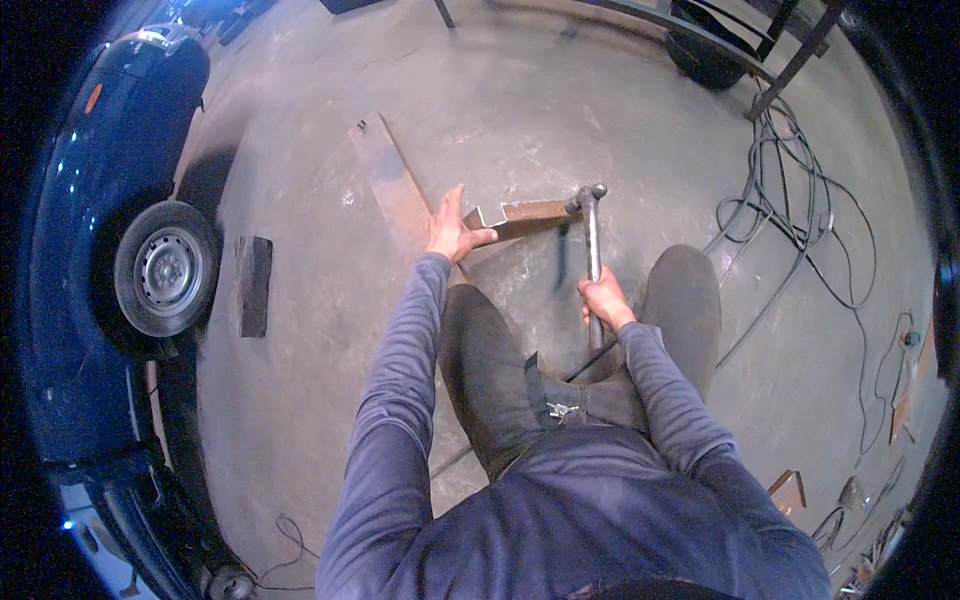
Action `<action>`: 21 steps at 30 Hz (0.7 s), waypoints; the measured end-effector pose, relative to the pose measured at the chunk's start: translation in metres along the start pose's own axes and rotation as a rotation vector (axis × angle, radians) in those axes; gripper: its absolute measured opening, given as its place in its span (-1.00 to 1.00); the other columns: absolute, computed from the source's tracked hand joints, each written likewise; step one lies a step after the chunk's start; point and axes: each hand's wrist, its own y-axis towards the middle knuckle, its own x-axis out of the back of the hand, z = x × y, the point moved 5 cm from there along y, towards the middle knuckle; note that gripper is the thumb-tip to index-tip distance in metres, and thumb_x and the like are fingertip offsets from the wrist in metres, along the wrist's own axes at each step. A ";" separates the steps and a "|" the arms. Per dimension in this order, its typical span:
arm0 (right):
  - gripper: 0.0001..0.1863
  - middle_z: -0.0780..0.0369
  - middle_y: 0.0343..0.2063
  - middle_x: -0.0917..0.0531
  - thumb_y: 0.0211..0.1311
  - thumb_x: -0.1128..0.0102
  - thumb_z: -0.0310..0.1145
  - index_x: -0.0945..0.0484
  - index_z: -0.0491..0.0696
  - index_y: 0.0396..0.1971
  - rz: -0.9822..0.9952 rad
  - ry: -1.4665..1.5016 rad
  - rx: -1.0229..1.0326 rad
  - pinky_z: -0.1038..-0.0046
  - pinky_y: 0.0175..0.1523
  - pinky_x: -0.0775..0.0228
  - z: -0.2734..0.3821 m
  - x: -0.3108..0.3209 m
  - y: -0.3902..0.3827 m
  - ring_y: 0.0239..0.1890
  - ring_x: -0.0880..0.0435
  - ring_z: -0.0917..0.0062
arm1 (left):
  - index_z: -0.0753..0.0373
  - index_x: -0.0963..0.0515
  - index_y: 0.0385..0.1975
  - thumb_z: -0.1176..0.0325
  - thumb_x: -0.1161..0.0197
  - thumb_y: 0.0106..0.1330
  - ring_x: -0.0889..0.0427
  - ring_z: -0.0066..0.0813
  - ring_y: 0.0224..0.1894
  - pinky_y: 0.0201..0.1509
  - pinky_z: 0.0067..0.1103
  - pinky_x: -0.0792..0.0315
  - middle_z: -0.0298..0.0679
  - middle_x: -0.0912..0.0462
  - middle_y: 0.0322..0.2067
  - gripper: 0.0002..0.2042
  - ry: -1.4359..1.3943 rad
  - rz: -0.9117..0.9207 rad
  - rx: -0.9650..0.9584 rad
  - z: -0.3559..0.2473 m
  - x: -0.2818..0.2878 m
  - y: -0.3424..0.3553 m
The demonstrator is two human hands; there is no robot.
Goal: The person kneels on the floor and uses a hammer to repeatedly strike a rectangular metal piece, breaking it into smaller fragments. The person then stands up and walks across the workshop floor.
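Observation:
My right hand [604,299] is closed around the metal handle of a hammer [592,235]. The hammer's head is at the far end of a rusty metal channel [538,218], apparently touching it. That channel has a notched, bright-edged near end beside my left hand [456,232]. The left hand lies spread on the metal, thumb out toward the channel and fingers pointing away from me. Under it runs a long flat metal bar [395,180], slanting to the far left with a small dark clip-like piece at its tip. The palm hides where the two metal pieces meet.
A dark blue car with a wheel [168,268] stands at the left, a dark block [254,287] beside it. Tangled black cables [790,215] lie at the right below a metal-framed stand [680,25]. Both my knees flank the work on the concrete floor.

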 end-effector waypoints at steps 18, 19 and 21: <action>-0.84 0.35 -0.63 -0.45 0.29 -0.17 -0.42 -0.36 -0.01 -0.23 0.128 -0.054 0.170 0.44 -0.67 -0.33 0.053 -0.050 -0.043 -0.72 -0.43 0.64 | 0.25 -0.60 -0.10 0.30 -0.54 -0.09 -0.65 0.11 0.01 0.10 -0.18 -0.52 0.06 -0.70 -0.12 -0.51 0.018 0.208 0.032 0.019 -0.050 0.037; -0.83 0.35 -0.63 -0.44 0.29 -0.17 -0.41 -0.38 -0.02 -0.21 0.208 -0.059 0.045 0.43 -0.70 -0.32 0.040 -0.048 -0.032 -0.73 -0.43 0.63 | 0.25 -0.61 -0.09 0.30 -0.54 -0.10 -0.65 0.10 0.00 0.10 -0.18 -0.52 0.07 -0.70 -0.13 -0.51 0.029 0.218 0.035 0.014 -0.050 0.039; -0.84 0.35 -0.64 -0.44 0.28 -0.16 -0.39 -0.39 -0.03 -0.21 0.116 0.084 0.166 0.45 -0.71 -0.32 0.079 -0.018 -0.032 -0.75 -0.43 0.63 | 0.25 -0.62 -0.09 0.30 -0.55 -0.10 -0.67 0.08 0.00 0.11 -0.20 -0.53 0.08 -0.71 -0.13 -0.51 0.065 0.227 0.069 0.021 -0.045 0.041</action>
